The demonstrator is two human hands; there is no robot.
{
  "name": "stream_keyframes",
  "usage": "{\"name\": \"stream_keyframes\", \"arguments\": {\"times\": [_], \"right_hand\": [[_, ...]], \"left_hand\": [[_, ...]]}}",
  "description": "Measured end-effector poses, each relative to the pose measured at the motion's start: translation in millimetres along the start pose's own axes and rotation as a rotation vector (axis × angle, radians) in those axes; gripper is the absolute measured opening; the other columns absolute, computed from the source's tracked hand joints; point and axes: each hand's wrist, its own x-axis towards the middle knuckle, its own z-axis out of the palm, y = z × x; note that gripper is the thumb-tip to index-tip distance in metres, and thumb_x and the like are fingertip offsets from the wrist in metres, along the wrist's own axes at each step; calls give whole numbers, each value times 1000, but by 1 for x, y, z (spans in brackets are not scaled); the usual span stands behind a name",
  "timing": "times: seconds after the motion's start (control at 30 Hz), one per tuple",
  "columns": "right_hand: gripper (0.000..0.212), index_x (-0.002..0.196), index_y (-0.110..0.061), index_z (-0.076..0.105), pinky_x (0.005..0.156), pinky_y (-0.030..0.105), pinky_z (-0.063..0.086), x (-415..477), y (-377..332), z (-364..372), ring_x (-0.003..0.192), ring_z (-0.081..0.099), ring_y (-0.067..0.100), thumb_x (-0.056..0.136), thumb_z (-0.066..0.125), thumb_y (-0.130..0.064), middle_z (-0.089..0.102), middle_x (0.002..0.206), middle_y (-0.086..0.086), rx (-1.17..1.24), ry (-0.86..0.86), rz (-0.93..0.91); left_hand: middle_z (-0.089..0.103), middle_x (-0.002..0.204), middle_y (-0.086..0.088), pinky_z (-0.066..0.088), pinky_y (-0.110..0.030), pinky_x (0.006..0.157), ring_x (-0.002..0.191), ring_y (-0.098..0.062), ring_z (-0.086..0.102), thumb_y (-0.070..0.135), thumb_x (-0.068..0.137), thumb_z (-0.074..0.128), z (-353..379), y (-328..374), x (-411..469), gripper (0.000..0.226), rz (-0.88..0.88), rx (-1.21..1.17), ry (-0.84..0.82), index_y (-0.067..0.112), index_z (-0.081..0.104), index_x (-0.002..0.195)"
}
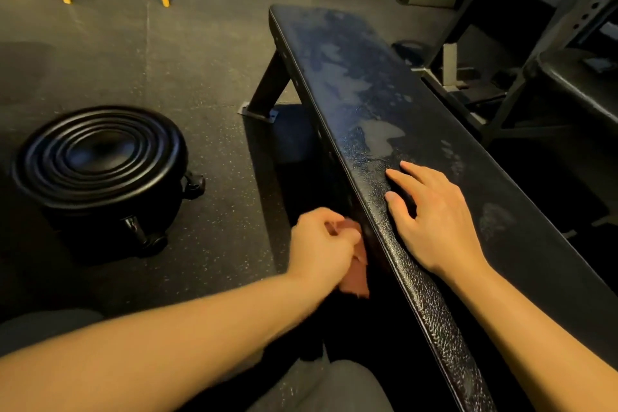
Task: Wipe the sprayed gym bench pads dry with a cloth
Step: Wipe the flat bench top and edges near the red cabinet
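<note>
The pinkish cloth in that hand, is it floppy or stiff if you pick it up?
Probably floppy: the cloth droops in loose folds below the left hand gripping it. Likely light too, since one hand's grip holds it up.

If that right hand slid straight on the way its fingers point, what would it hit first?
The right hand lies flat on the bench pad, fingers aimed along it. First in line looks to be the pale smeared patch just ahead of the fingertips; beyond it, only more pad.
</note>
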Motion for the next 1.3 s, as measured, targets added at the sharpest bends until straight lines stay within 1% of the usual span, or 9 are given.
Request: {"name": "stream_keyframes", "arguments": {"times": [0.13, 0.27, 0.43, 0.6, 0.77, 0.83, 0.97, 1.13, 1.3], "right_hand": [[49, 139, -28, 60, 114, 42, 32, 0, 0, 1, 140, 41, 17, 98, 42, -47, 52, 149, -5, 13, 8, -4], [49, 139, -27, 60, 114, 41, 32, 1, 0, 1, 141, 40, 16, 98, 42, -47, 51, 149, -6, 15, 8, 9], [43, 142, -28, 57, 115, 39, 28, -1, -2, -2, 142, 37, 15, 103, 47, -43, 49, 152, -6, 3, -10, 16], [47, 141, -29, 58, 117, 37, 27, 0, -2, -2, 142, 37, 13, 100, 43, -47, 48, 151, -7, -6, -12, 32], [50, 142, -31, 57, 117, 38, 29, 0, -4, -3, 142, 37, 13, 99, 39, -50, 48, 152, -9, -7, -19, 36], [47, 142, -31, 56, 117, 37, 28, 0, -3, -3, 142, 36, 12, 101, 41, -48, 47, 152, -9, -18, -27, 30], [44, 143, -32, 56, 117, 39, 29, -1, -2, -3, 143, 37, 12, 102, 44, -46, 47, 153, -10, -19, -27, 38], [49, 142, -31, 57, 116, 38, 31, 0, -3, -2, 141, 38, 12, 99, 40, -50, 47, 151, -12, -17, -29, 30], [53, 142, -33, 56, 116, 44, 33, 1, -4, -3, 142, 37, 11, 97, 36, -54, 47, 151, -14, -21, -44, 40]], "left_hand": [[69, 74, 9, 49, -27, 68, 72, -8, 64, 14, 83, 75, -4, 19, 54, 15, 22, -125, 215, 25, 68, 76], [71, 72, 4, 56, -32, 71, 71, -12, 68, 15, 79, 78, 4, -4, -9, 8, 33, -91, 22, 21, 73, 81], [71, 80, 8, 55, -33, 79, 82, -12, 68, 16, 85, 74, -10, 27, 53, 7, 119, -76, 203, 23, 72, 87], [71, 72, 8, 53, -26, 72, 71, -2, 66, 14, 83, 77, -3, 5, -19, 12, 130, -43, -7, 24, 70, 82], [70, 80, 8, 55, -35, 82, 88, -18, 69, 16, 84, 74, -12, 24, 54, 9, 87, -51, 149, 24, 70, 86], [69, 78, 9, 53, -32, 78, 82, -12, 68, 14, 85, 74, -8, 19, 46, 10, 117, -54, 159, 22, 69, 86], [70, 72, 10, 49, -16, 68, 72, 2, 66, 10, 84, 76, -7, 6, -20, 13, 171, -65, -44, 22, 70, 84], [71, 82, 10, 56, -36, 87, 86, -13, 68, 18, 86, 73, -15, 28, 64, 11, 96, -113, 174, 28, 68, 85], [71, 75, 11, 50, -22, 73, 76, -4, 67, 15, 84, 75, -4, 10, -4, 11, 147, -117, 58, 22, 67, 83]]}}
